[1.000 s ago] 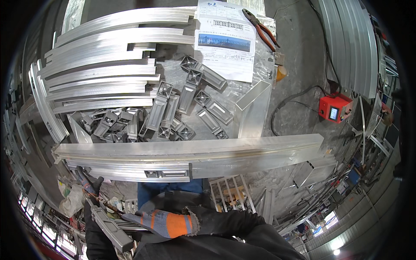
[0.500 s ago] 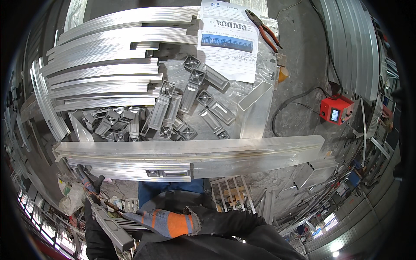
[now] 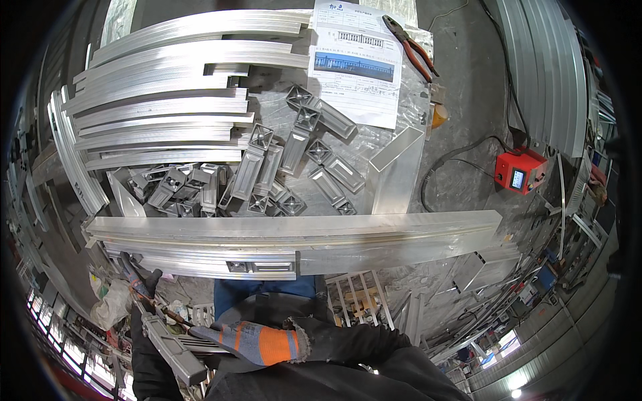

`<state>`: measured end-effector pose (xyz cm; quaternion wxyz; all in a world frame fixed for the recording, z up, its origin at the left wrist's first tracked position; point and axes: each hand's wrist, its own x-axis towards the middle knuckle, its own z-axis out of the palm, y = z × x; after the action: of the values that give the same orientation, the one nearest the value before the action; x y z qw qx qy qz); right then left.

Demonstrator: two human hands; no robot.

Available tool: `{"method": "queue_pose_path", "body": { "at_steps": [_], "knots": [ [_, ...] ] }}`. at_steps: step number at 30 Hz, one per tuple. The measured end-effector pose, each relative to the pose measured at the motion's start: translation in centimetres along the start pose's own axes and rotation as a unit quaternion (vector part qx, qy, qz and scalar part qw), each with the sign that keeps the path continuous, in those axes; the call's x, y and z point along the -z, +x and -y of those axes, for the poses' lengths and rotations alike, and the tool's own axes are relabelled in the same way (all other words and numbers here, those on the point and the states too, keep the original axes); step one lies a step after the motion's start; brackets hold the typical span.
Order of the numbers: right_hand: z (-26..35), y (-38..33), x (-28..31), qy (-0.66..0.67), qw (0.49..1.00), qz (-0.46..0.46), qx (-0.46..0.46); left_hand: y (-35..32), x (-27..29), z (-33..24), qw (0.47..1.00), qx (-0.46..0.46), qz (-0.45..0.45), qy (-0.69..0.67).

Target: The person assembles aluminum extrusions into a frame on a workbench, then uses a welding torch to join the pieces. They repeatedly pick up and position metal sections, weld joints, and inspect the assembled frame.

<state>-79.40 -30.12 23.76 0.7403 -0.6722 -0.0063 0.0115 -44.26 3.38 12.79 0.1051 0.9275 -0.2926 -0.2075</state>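
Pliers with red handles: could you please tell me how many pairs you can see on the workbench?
1. The pliers lie at the far edge of the bench, just right of the printed sheet. Others may be hidden among the aluminium profiles.

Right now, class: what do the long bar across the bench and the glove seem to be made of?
Long bar: likely aluminium, bare matte silver with straight extruded ridges. Glove on the right hand: seemingly knitted fabric, grey-blue with orange bands, soft cuff; any coating can't be told.
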Motion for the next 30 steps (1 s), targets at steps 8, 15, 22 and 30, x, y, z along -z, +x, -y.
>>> {"method": "queue_pose_path", "body": {
  "at_steps": [8, 15, 22, 30],
  "knots": [
    [1.2, 1.7, 2.8, -0.014, 0.978, 0.196, -0.071, 0.3, -0.2, -0.3, 1.000, -0.013, -0.013, 0.008],
    [2.4, 2.5, 3.1, -0.062, 0.987, 0.114, -0.090, 0.4, -1.3, 1.7, 0.997, -0.006, -0.010, 0.082],
    [4.1, 4.2, 3.1, 0.023, 0.996, 0.016, -0.080, 0.3, -2.5, -2.3, 0.992, 0.112, -0.062, 0.010],
    [7.2, 10.0, 0.5, -0.035, 0.986, 0.024, -0.164, -0.2, 1.2, -8.6, 0.996, 0.074, -0.055, 0.001]
  ]
}}
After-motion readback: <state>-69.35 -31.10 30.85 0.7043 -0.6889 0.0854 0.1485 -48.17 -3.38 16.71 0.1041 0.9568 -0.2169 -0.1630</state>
